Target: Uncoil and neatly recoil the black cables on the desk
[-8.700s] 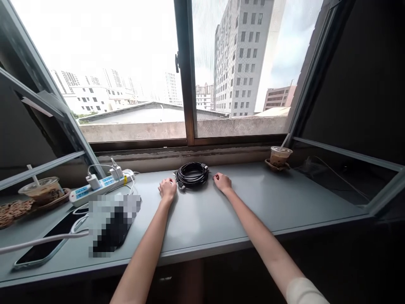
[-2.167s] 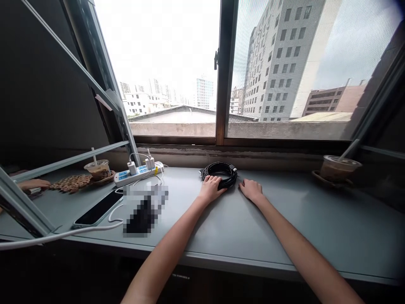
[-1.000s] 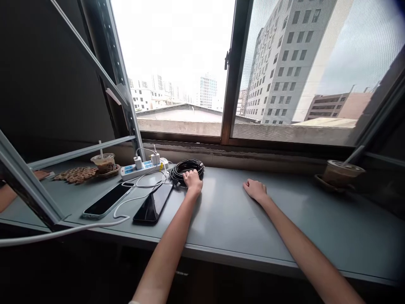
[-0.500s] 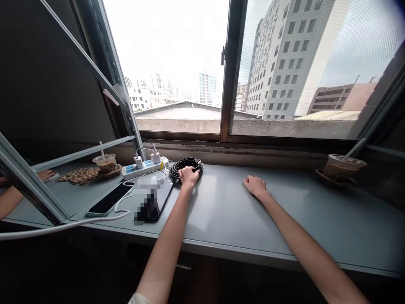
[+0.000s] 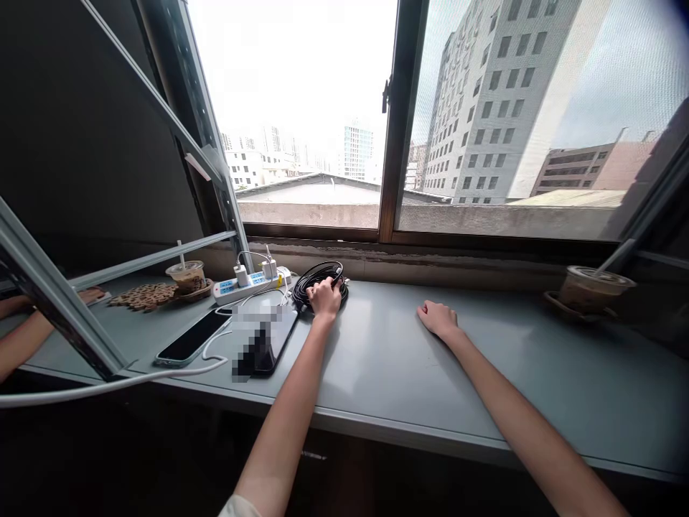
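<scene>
My left hand is closed on the top of a coiled black cable, at the back of the grey desk. The upper loops stand a little off the rest of the coil, with a connector end showing above my fingers. My right hand rests on the desk to the right, its fingers curled into a loose fist with nothing visible in them. Just left of the coil is a white power strip with chargers plugged in. A dark tablet-like device, partly pixelated, lies near my left forearm.
A phone and a white cable lie on the left. Behind the metal frame are an iced drink, small wooden pieces and another person's arm. A second drink stands at the right. A window runs behind the desk.
The upper loops of the black cable have risen slightly in my left hand. The whole view has shifted a little, so things appear further right. My right hand stays on the desk.
</scene>
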Motion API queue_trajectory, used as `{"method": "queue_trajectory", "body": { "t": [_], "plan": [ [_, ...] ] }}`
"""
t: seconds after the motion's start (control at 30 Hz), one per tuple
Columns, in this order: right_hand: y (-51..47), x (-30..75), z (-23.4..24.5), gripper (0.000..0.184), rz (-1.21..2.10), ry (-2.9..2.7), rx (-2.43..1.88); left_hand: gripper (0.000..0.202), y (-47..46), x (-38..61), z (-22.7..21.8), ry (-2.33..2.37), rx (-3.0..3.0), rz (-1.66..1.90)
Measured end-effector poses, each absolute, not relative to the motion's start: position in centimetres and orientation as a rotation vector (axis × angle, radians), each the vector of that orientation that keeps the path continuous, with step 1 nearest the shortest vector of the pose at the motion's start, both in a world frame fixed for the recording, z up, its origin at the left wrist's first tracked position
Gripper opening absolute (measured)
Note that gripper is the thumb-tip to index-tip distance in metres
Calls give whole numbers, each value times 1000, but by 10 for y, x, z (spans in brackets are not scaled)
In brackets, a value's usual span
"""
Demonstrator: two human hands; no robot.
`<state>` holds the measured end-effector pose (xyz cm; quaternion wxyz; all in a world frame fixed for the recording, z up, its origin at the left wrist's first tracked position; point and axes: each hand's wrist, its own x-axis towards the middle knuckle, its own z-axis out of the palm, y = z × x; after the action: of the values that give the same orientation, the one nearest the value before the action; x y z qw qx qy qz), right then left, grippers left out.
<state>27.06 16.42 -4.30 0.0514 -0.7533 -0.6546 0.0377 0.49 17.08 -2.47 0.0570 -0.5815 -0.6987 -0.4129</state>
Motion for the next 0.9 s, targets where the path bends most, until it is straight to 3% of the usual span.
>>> {"method": "queue_trajectory", "body": {
  "t": [0.27, 0.43, 0.6, 0.9],
  "plan": [
    [164, 270, -43, 30, 104, -1988, -2293, 34, 171, 6, -9, -1921, -1335, -1700],
    [164, 271, -44, 30, 114, -1994, -2306, 34, 162, 22, -3, -1696, -1443, -1775],
    [167, 272, -46, 30, 105, -1998, -2320, 32, 145, 55, -12, -1528, -1854, -1548],
    [163, 272, -46, 36, 43, -2037, -2306, 29, 115, 97, -32, -1242, -2605, -722]
  ]
}}
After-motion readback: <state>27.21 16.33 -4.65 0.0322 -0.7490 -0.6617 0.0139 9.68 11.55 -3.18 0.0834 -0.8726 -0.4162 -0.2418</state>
